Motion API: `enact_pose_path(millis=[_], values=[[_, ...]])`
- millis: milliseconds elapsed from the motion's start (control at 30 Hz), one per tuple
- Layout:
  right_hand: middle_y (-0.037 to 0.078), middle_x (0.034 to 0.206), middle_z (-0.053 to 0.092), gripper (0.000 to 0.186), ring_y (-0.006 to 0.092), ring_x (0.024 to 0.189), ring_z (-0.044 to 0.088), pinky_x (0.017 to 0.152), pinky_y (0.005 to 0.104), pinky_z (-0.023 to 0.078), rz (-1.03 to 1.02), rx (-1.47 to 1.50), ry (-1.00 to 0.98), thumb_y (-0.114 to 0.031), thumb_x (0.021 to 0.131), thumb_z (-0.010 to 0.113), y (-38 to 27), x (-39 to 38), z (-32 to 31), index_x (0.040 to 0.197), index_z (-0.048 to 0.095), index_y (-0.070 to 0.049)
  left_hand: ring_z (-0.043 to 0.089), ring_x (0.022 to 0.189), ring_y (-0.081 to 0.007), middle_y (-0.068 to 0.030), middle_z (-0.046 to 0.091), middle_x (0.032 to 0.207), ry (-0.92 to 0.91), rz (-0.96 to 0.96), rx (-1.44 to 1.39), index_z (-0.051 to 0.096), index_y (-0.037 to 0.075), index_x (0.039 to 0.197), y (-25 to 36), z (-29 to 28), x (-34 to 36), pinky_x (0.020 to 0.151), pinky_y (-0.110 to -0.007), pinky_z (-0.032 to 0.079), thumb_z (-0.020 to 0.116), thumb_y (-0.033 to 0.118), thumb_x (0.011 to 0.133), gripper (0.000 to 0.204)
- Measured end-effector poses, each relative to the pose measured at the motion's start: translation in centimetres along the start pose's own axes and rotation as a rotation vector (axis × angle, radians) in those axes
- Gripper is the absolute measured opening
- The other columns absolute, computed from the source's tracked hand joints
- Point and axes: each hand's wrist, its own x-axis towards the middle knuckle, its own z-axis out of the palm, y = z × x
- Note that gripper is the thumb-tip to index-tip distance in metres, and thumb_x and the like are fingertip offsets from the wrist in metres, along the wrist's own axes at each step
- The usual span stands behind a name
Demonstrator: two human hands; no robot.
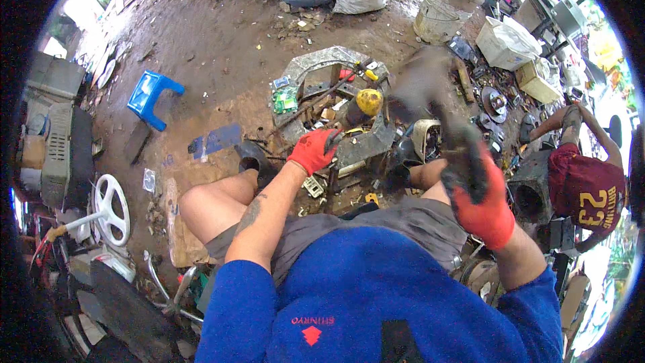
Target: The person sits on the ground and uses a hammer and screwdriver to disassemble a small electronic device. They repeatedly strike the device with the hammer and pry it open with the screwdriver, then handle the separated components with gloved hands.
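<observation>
While the person sits low on the dirt floor with knees apart, the grey metal housing (336, 104) full of scrap lies just ahead of them. The left hand (312, 151), in a red glove, rests at the near edge of that housing, fingers curled together around a thin dark rod (334, 140) that slants into it. A yellow round part (369, 101) sits inside the housing, beyond the left hand. The right hand (485, 203), also red-gloved, is raised to the right of the housing and clenched around a dark tool (430, 91), blurred by motion so its kind cannot be told. A blue plastic stool (152, 97) lies tipped well to the left of the housing, and a white bucket (445, 5) stands beyond it.
</observation>
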Motion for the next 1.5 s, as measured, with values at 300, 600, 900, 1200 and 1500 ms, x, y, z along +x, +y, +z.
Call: enact_pose_path(millis=[300, 600, 900, 1200, 1500], values=[[0.009, 0.095, 0.063, 0.044, 0.0138, 0.076, 0.061, 0.063, 0.0268, 0.05, -0.173, 0.109, 0.267, 0.0, 0.079, 0.062, -2.1, -0.1, -1.0, 0.121, 0.051, 0.001, 0.06, 0.088, -0.0359, -0.0165, 0.062, 0.098, 0.021, -0.028, 0.008, 0.056, 0.01, 0.118, 0.2, 0.1, -1.1, 0.078, -0.042, 0.049, 0.063, 0.021, 0.079, 0.041], [0.017, 0.11, 0.064, 0.048, 0.0237, 0.101, 0.062, 0.087, 0.0346, 0.048, -0.077, 0.099, 0.285, -0.007, 0.079, 0.065, -1.6, 1.5, -0.4, 0.124, 0.051, 0.0, 0.059, 0.097, -0.0375, -0.0199, 0.062, 0.105, -0.043, -0.087, -0.004, 0.057, 0.006, 0.117, 0.9, -0.1, 0.0, 0.085, -0.043, 0.048, 0.062, 0.023, 0.08, 0.04], [0.02, 0.114, 0.063, 0.061, 0.027, 0.111, 0.059, 0.095, 0.0337, 0.044, 0.107, 0.341, 0.289, -0.016, 0.082, 0.064, 5.3, 4.8, 5.4, 0.137, 0.04, -0.004, 0.058, 0.097, -0.0382, -0.0208, 0.061, 0.103, -0.044, -0.087, -0.007, 0.055, 0.002, 0.116, -0.5, 1.0, -0.4, 0.085, -0.042, 0.047, 0.062, 0.021, 0.082, 0.04], [0.02, 0.105, 0.064, 0.061, 0.0351, 0.097, 0.062, 0.084, 0.0436, 0.049, 0.274, -0.31, -0.217, -0.037, 0.085, 0.056, 16.7, 4.1, 17.8, 0.137, 0.04, -0.011, 0.056, 0.106, -0.0378, -0.0202, 0.061, 0.109, 0.005, -0.155, -0.091, 0.055, 0.003, 0.116, 0.1, 1.4, -0.5, 0.098, -0.043, 0.041, 0.061, 0.018, 0.082, 0.038], [0.018, 0.111, 0.062, 0.066, 0.0333, 0.1, 0.062, 0.084, 0.0422, 0.049, 0.329, -0.467, -0.319, -0.043, 0.084, 0.056, 16.8, 4.6, 17.7, 0.137, 0.037, -0.008, 0.055, 0.109, -0.0374, -0.0187, 0.06, 0.113, 0.025, -0.203, -0.043, 0.054, 0.004, 0.121, -0.6, 1.8, -1.1, 0.105, -0.044, 0.035, 0.062, 0.023, 0.083, 0.044]])
